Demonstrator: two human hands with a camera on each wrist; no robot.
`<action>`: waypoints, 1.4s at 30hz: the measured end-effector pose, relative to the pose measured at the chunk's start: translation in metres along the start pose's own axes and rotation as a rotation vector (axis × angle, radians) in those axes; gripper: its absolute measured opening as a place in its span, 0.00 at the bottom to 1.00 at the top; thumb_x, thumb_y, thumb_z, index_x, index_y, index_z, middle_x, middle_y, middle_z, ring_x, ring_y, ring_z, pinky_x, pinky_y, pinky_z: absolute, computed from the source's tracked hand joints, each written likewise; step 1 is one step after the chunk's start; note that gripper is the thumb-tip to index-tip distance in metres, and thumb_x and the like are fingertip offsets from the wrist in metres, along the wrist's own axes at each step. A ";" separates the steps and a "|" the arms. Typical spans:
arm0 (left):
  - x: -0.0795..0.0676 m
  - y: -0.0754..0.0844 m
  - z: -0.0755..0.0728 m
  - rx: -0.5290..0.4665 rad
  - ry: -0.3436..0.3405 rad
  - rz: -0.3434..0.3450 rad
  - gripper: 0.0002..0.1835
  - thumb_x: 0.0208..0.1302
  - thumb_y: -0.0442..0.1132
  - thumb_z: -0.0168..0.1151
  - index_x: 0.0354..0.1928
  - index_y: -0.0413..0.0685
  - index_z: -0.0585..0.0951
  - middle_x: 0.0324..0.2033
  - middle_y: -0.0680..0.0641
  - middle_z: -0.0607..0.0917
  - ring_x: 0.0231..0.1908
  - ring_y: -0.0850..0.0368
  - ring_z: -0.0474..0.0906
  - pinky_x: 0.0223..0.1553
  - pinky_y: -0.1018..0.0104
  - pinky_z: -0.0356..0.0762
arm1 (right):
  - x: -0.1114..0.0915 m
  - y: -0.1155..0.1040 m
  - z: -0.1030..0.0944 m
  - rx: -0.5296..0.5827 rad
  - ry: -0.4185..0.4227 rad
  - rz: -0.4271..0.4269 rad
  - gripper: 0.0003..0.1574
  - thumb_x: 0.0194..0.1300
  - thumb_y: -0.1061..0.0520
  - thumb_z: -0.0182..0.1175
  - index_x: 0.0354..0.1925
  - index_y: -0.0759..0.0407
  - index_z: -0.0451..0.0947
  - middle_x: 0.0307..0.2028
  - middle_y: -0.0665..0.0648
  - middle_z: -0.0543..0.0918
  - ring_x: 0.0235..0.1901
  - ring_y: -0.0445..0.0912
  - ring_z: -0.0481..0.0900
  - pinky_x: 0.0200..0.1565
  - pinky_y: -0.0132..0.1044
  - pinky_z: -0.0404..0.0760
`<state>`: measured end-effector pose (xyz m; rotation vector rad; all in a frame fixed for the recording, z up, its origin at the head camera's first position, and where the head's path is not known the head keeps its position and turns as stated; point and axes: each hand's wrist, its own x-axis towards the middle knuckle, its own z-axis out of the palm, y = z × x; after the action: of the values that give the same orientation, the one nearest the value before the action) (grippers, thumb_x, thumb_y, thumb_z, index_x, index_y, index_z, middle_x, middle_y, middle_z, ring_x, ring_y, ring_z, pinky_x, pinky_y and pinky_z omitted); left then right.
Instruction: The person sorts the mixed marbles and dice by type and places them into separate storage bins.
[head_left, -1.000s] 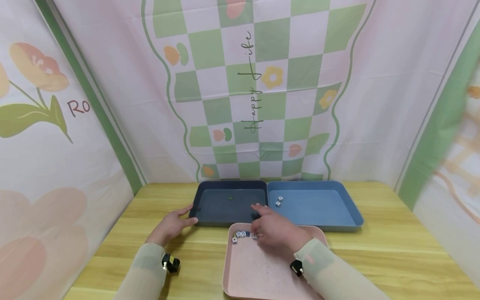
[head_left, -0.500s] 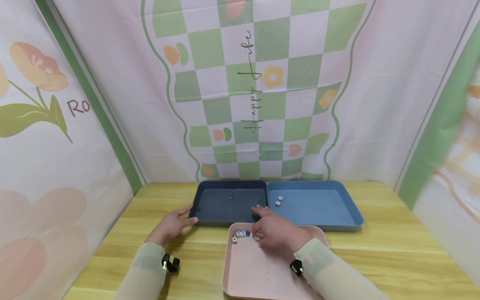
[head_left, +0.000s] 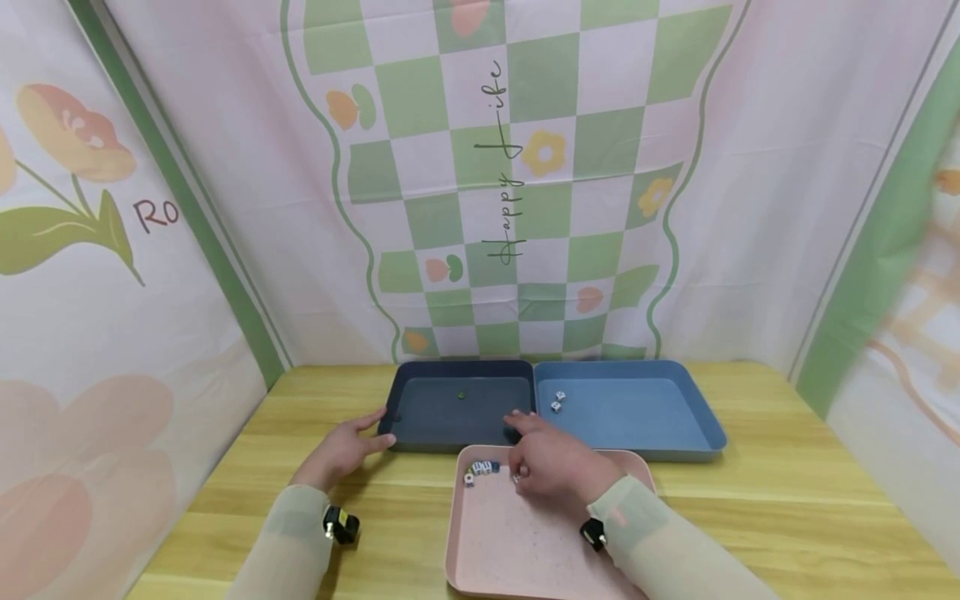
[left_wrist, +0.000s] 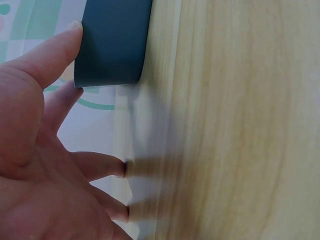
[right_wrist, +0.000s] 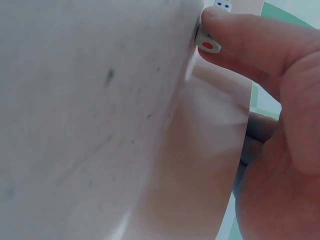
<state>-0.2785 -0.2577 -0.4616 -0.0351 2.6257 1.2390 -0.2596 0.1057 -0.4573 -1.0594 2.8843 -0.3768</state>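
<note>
My right hand (head_left: 551, 457) reaches over the far edge of the pink tray (head_left: 498, 550). Its thumb and index finger pinch a white die (right_wrist: 208, 45), whose red pip shows in the right wrist view. Several more dice (head_left: 482, 468), white ones along with small blue and green ones, cluster in that tray's far left corner. At the left end of the dark navy tray (head_left: 427, 373), my left hand (head_left: 342, 454) touches the rim with thumb and index fingertip. The other left fingers (left_wrist: 102, 165) are spread, their tips at the wooden table.
Inside the navy tray lie a small green die (head_left: 461, 396) and a dark piece near its left wall. Two white dice (head_left: 557, 407) sit on the left side of the blue tray (head_left: 637, 417), which adjoins the navy one. A patterned curtain (head_left: 547, 208) hangs behind the table.
The white die under my right fingers has shifted slightly right and is now mostly hidden between thumb and index finger. My left hand stays in place.
</note>
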 end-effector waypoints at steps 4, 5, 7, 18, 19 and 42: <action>0.000 0.000 0.000 -0.013 0.000 -0.006 0.37 0.65 0.59 0.65 0.75 0.69 0.65 0.73 0.38 0.60 0.70 0.30 0.52 0.66 0.32 0.50 | 0.000 0.000 0.000 0.002 0.010 0.000 0.13 0.53 0.54 0.73 0.21 0.39 0.79 0.72 0.63 0.64 0.73 0.60 0.53 0.70 0.55 0.56; 0.000 0.000 0.000 -0.014 0.000 -0.007 0.37 0.65 0.58 0.65 0.75 0.70 0.65 0.73 0.38 0.60 0.70 0.30 0.52 0.66 0.32 0.50 | 0.000 0.000 0.000 0.003 0.011 0.000 0.13 0.53 0.54 0.73 0.21 0.39 0.79 0.72 0.63 0.64 0.73 0.60 0.53 0.70 0.55 0.56; 0.000 0.000 0.001 -0.014 0.002 -0.008 0.37 0.65 0.58 0.65 0.75 0.70 0.65 0.73 0.38 0.60 0.70 0.30 0.52 0.66 0.32 0.50 | 0.000 0.000 0.000 0.005 0.011 -0.001 0.13 0.54 0.54 0.73 0.21 0.39 0.79 0.72 0.63 0.64 0.73 0.60 0.53 0.70 0.55 0.56; 0.002 -0.003 0.000 -0.011 0.004 -0.012 0.37 0.65 0.60 0.65 0.74 0.71 0.65 0.73 0.38 0.60 0.71 0.30 0.52 0.66 0.31 0.50 | 0.000 -0.001 -0.001 0.026 0.017 0.001 0.11 0.54 0.54 0.72 0.22 0.39 0.80 0.72 0.63 0.64 0.73 0.59 0.53 0.70 0.55 0.55; 0.002 -0.003 0.000 -0.010 0.004 -0.012 0.37 0.65 0.60 0.65 0.74 0.71 0.65 0.73 0.38 0.60 0.70 0.30 0.52 0.66 0.31 0.50 | 0.000 -0.001 -0.001 0.027 0.018 0.001 0.11 0.53 0.55 0.72 0.22 0.40 0.80 0.72 0.63 0.64 0.73 0.59 0.53 0.70 0.55 0.55; 0.002 -0.004 0.001 -0.013 0.010 -0.010 0.37 0.64 0.60 0.66 0.74 0.71 0.65 0.73 0.38 0.61 0.70 0.30 0.53 0.65 0.31 0.51 | -0.001 0.029 -0.048 0.413 0.277 0.297 0.08 0.67 0.50 0.65 0.41 0.48 0.88 0.74 0.66 0.56 0.70 0.68 0.54 0.60 0.64 0.67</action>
<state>-0.2802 -0.2597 -0.4658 -0.0566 2.6224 1.2561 -0.2830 0.1375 -0.4180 -0.5415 2.9264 -1.1112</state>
